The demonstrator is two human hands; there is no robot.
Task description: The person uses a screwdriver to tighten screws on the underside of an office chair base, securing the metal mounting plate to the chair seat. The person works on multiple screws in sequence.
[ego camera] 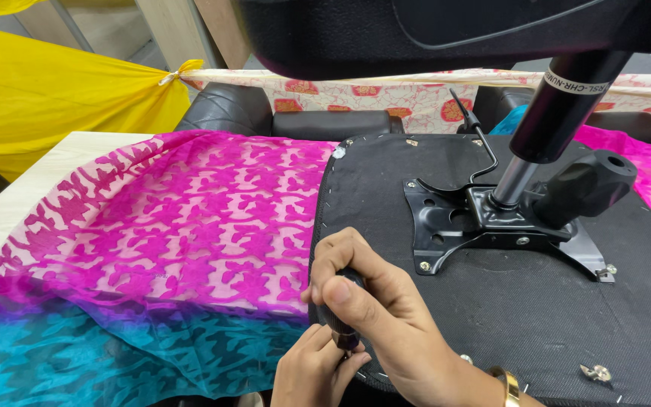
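Note:
An upturned office chair seat (pixel 536 316) lies on the table with its black cloth underside up. A black metal plate (pixel 446 226) is bolted to it, and a gas cylinder (pixel 559 113) rises from the plate. My right hand (pixel 371 301) is closed round a dark tool handle (pixel 338 316) held upright at the seat's front left edge. My left hand (pixel 314 369) sits just below, its fingertips pinching at the tool's lower end against the stapled rim. The tool's tip is hidden by my fingers.
Pink patterned cloth (pixel 190 218) covers the table to the left, turning teal (pixel 77 354) near me. Yellow fabric (pixel 47 90) hangs at the back left. A lever (pixel 476 143) and a black knob (pixel 597 177) stick out by the plate. A loose metal fitting (pixel 595 371) lies on the seat.

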